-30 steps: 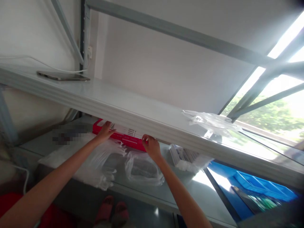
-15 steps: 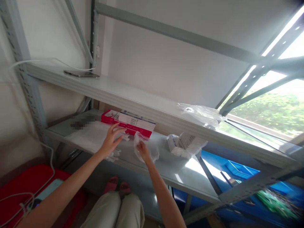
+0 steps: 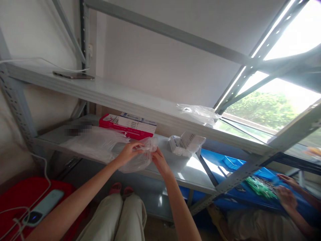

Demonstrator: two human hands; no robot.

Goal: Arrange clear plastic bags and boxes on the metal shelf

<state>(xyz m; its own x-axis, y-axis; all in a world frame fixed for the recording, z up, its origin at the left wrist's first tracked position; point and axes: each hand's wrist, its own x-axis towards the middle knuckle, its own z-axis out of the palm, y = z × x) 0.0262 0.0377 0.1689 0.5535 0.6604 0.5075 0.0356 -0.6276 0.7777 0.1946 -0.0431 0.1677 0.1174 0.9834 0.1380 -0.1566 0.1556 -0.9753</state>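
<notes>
Plastic bag (image 3: 140, 157) now lifted off the shelf (image 3: 175, 167), between left hand (image 3: 129, 152) and right hand (image 3: 159, 159).

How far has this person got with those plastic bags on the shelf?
One clear plastic bag is off the lower shelf and held between the left hand and right hand, which grip it near its top edge. A pile of similar bags lies on the shelf beside the red and white boxes, untouched. Nothing visible shows a finished bag, so the work looks early.
</notes>
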